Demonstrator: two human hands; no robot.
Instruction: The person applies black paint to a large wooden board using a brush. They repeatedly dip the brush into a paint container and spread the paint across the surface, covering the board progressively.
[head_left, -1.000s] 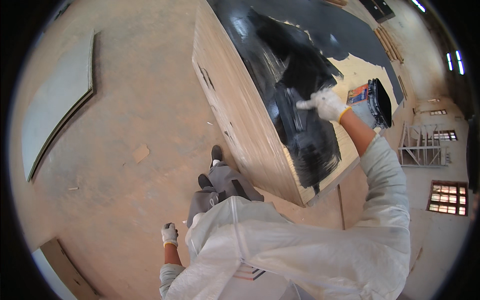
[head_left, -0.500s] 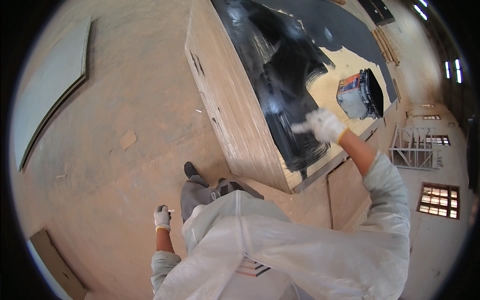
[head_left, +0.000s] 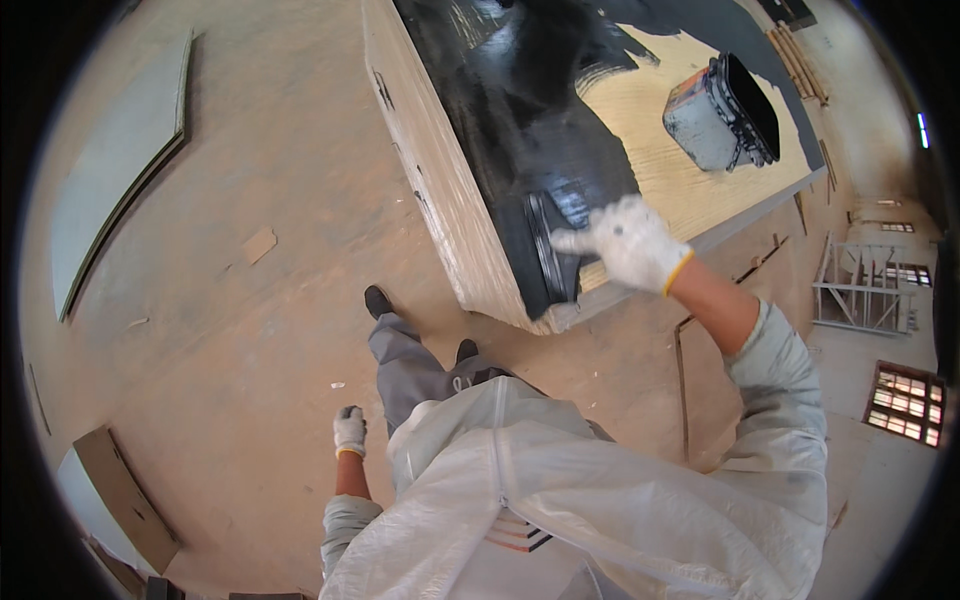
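Nearest is the person's own translucent white overgarment (head_left: 590,490), with grey trousers (head_left: 408,365) and dark shoes (head_left: 378,302) below it. The left hand (head_left: 349,430), in a white glove with dark fingertips, hangs low over the floor (head_left: 250,340) on the left; its fingers look curled in, but it is too small to tell whether they hold anything.

The right hand (head_left: 625,240), in a smudged white glove with a yellow cuff, is closed on a wide black spreader (head_left: 540,235), the forefinger stretched along it. How the other fingers wrap it is blurred. The spreader lies on the near end of the top of a large block (head_left: 440,170), close to its near left corner. It is coated in black, with pale glints along its ridge.

The block's side is pale and wood-grained, with a wrinkled, shiny surface and a few dark marks. Its top carries a black coating (head_left: 530,120): wet and glossy toward the left, greyer and duller at the far end, with feathered streaks at one edge. A pale yellow grained patch lies bare on the right, and on it stands a grey bucket (head_left: 700,130), its rim thickly smeared black and its inside dark.

On the floor to the left lie a torn brown scrap (head_left: 260,245) and, beyond it, a large pale panel (head_left: 125,170). Farther off on the right are a metal frame (head_left: 865,290), a barred window (head_left: 905,403) and some brown poles (head_left: 798,65).
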